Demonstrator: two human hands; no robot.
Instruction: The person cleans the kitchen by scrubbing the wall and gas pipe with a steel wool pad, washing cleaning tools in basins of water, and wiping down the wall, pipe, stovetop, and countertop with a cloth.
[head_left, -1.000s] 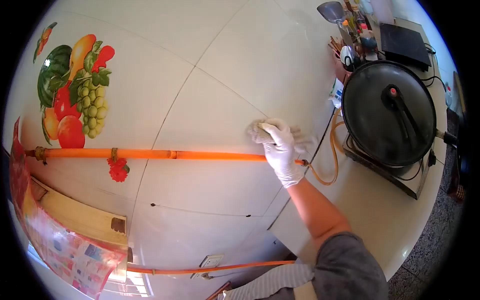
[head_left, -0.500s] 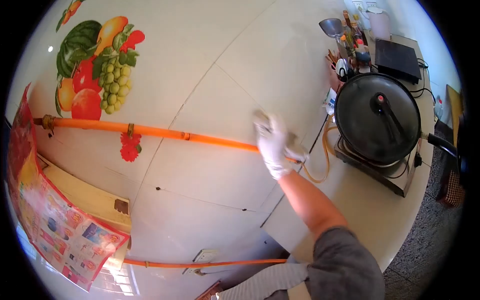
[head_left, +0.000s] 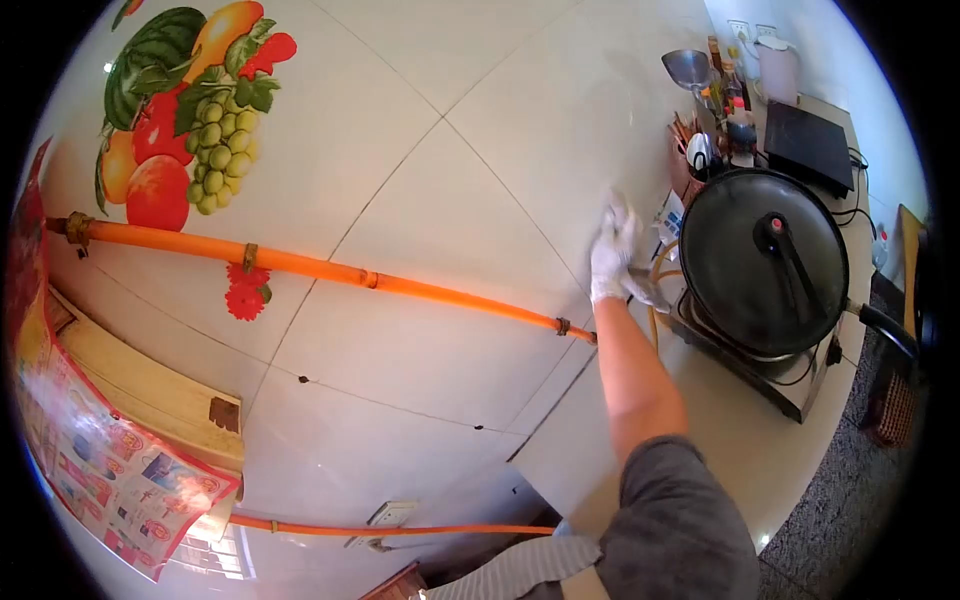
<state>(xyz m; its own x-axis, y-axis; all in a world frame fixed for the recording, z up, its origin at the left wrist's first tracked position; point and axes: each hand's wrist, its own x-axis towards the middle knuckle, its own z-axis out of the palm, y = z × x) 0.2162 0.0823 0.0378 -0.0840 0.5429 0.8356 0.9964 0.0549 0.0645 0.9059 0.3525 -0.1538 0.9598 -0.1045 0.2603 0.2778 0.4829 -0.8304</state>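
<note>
My right hand, in a white glove, presses a greyish cloth against the white tiled wall. Part of the cloth hangs out below the hand, beside the hose; the fingers are slightly blurred. The hand is just above the right end of an orange pipe and left of a pan with a black lid. My left hand is out of view.
The pan sits on a stove on the white counter. Behind it are bottles, a ladle, a black flat appliance and a pale jug. A printed plastic sheet hangs lower left.
My right hand has moved right along the wall with the cloth, from over the orange pipe to near the pan. The view has also shifted a little.
</note>
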